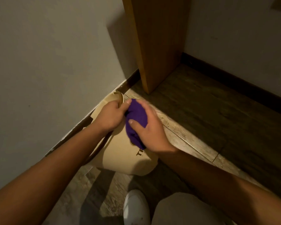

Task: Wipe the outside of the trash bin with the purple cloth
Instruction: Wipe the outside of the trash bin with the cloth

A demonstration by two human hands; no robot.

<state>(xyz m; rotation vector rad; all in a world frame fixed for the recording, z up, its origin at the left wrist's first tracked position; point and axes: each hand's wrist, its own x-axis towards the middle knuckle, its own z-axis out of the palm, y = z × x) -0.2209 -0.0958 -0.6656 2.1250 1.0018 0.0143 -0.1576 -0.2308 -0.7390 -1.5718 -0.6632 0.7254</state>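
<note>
Beige plastic trash bin [120, 153] tips under our left hand [109, 116] gripping its rim; our right hand [148, 129] presses the bunched purple cloth [136, 120] against its side, mid-wipe; next we sweep downward.

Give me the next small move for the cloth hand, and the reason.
Probably sweep the purple cloth down the trash bin toward the printed letters: the right hand presses it near the top, the left hand grips the rim, and the lower side looks unwiped.
</note>
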